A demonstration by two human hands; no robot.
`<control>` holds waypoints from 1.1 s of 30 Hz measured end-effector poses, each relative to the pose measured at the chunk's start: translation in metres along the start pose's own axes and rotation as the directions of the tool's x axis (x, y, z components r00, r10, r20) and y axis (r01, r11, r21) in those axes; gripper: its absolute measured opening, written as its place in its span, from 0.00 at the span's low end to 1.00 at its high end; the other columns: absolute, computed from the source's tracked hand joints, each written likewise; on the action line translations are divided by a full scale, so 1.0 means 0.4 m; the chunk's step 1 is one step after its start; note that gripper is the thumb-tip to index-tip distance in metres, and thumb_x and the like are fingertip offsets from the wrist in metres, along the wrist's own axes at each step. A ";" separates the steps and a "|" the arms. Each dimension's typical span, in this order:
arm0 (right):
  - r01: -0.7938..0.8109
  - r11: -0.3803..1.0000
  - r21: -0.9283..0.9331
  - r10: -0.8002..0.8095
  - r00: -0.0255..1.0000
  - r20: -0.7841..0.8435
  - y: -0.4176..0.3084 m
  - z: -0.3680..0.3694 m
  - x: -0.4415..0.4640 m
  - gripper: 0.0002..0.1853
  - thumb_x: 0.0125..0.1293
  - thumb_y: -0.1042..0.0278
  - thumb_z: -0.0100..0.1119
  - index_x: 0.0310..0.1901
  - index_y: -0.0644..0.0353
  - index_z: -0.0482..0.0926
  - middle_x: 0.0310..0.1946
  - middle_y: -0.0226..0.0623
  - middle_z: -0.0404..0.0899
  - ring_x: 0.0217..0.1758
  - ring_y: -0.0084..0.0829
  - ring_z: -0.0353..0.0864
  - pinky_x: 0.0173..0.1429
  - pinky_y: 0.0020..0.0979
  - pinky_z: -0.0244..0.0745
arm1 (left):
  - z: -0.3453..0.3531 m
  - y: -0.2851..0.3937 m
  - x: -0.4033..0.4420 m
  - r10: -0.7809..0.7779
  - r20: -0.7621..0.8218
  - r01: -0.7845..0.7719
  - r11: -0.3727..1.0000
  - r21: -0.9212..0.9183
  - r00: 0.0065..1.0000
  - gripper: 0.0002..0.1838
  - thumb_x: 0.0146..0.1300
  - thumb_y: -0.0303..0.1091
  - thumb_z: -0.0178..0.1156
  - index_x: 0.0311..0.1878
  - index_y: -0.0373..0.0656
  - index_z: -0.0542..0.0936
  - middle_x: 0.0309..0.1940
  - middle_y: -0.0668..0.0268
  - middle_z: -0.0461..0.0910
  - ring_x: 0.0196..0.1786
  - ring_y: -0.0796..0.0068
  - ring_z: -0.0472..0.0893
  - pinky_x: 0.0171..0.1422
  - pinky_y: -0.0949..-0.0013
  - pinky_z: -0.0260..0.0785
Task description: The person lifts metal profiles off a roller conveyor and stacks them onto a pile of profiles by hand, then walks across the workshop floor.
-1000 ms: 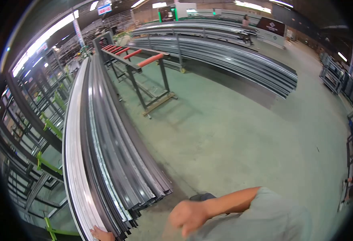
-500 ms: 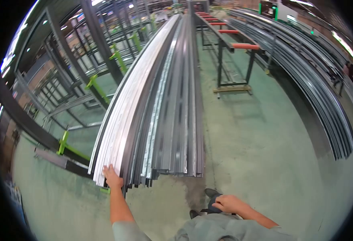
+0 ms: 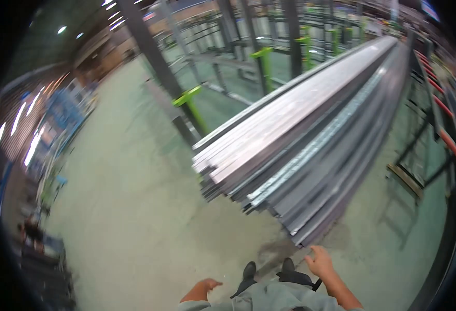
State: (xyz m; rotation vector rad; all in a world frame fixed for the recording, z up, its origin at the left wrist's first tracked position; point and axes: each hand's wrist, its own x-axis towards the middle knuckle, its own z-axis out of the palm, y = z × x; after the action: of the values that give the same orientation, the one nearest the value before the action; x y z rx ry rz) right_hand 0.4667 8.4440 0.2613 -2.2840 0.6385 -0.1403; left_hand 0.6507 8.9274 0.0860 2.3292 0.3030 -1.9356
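A large stack of long metal profiles [image 3: 311, 129] runs away from me toward the upper right, its uneven ends facing me. Those on the left are brighter, the ones on the right dark grey. My left hand [image 3: 205, 286] hangs low beside my body, holding nothing, its fingers loosely extended and slightly blurred. Just below the nearest dark profile ends is my right hand [image 3: 321, 262], fingers apart and holding nothing. Whether its fingertips touch the metal I cannot tell.
Grey uprights [image 3: 155, 57] with green brackets [image 3: 187, 97] stand left of the stack. On the right is a roller stand [image 3: 420, 150] with red rollers. Blue equipment [image 3: 64, 116] lines the far left. My shoes [image 3: 249, 270] are on the green floor [image 3: 134, 207].
My left hand has come off the bright profiles and dropped to my side. My right hand has moved out toward the dark profile ends. The view has swung left.
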 end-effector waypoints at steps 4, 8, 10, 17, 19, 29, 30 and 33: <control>0.310 0.941 -0.134 -0.312 0.950 0.008 -0.031 0.018 0.144 0.26 0.53 0.61 0.66 0.51 0.66 0.73 0.49 0.54 0.73 0.53 0.53 0.72 0.57 0.45 0.68 | 0.327 -0.354 -0.056 -0.219 -0.043 0.170 0.853 -0.493 0.975 0.28 0.58 0.52 0.63 0.51 0.38 0.76 0.42 0.60 0.78 0.40 0.67 0.76 0.43 0.59 0.72; 0.530 0.822 -0.208 -0.548 0.836 -0.036 -0.113 0.114 0.339 0.31 0.52 0.62 0.65 0.56 0.68 0.70 0.57 0.58 0.69 0.60 0.57 0.66 0.65 0.49 0.60 | 0.615 -0.465 -0.094 -0.412 0.016 0.156 0.308 -0.939 0.911 0.23 0.60 0.47 0.62 0.50 0.40 0.76 0.42 0.63 0.77 0.38 0.69 0.76 0.41 0.60 0.72; 0.475 0.824 -0.309 -0.510 0.860 -0.036 -0.182 0.178 0.430 0.34 0.53 0.59 0.65 0.59 0.68 0.68 0.60 0.58 0.66 0.64 0.57 0.63 0.67 0.49 0.58 | 0.731 -0.461 -0.100 -0.406 0.009 0.090 0.180 -0.980 0.914 0.23 0.60 0.48 0.61 0.52 0.42 0.76 0.44 0.63 0.77 0.39 0.69 0.77 0.42 0.59 0.73; -0.020 0.643 -0.766 0.075 0.996 0.037 -0.389 0.315 0.473 0.48 0.57 0.45 0.62 0.71 0.63 0.50 0.72 0.53 0.47 0.74 0.51 0.50 0.69 0.53 0.54 | 1.025 -0.306 -0.077 -0.166 0.126 0.127 -0.002 -0.992 0.978 0.26 0.59 0.53 0.61 0.51 0.40 0.77 0.45 0.62 0.78 0.40 0.68 0.78 0.41 0.62 0.73; 0.011 0.593 -0.805 0.056 0.997 0.055 -0.364 0.334 0.481 0.49 0.57 0.47 0.64 0.72 0.61 0.49 0.73 0.52 0.45 0.75 0.51 0.49 0.69 0.53 0.55 | 1.099 -0.290 -0.026 -0.080 0.028 0.036 0.091 -0.995 0.996 0.24 0.60 0.51 0.61 0.50 0.40 0.79 0.39 0.61 0.79 0.36 0.69 0.77 0.40 0.64 0.71; -0.211 0.321 -0.923 0.147 0.974 -0.171 -0.344 0.452 0.593 0.38 0.65 0.56 0.52 0.71 0.64 0.49 0.73 0.50 0.47 0.74 0.49 0.52 0.66 0.55 0.57 | 0.793 -0.562 0.132 -0.363 -0.051 -0.134 -0.208 -0.969 0.930 0.17 0.60 0.45 0.60 0.45 0.42 0.77 0.33 0.66 0.77 0.33 0.73 0.76 0.30 0.67 0.69; -0.272 0.296 -0.916 0.143 0.960 -0.239 -0.312 0.483 0.601 0.36 0.66 0.57 0.50 0.70 0.65 0.50 0.72 0.50 0.48 0.73 0.49 0.53 0.66 0.56 0.57 | 0.737 -0.602 0.134 -0.395 -0.249 -0.329 -0.149 -0.932 0.884 0.19 0.60 0.45 0.60 0.47 0.42 0.76 0.35 0.66 0.77 0.32 0.73 0.76 0.30 0.67 0.68; -0.210 0.406 -0.889 0.125 0.977 -0.174 -0.339 0.465 0.552 0.35 0.66 0.60 0.52 0.69 0.66 0.51 0.72 0.50 0.49 0.75 0.47 0.51 0.69 0.56 0.54 | 0.509 -0.635 0.026 -0.352 -0.315 -0.435 -0.346 -0.832 0.882 0.22 0.60 0.46 0.60 0.52 0.42 0.75 0.38 0.68 0.77 0.35 0.75 0.76 0.33 0.69 0.69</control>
State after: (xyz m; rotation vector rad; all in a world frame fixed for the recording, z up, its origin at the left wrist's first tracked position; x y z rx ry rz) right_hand 0.7663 8.5368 0.2029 -3.2496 1.2086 0.3170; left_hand 0.4025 9.1350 0.0504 1.1644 1.2552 -0.1427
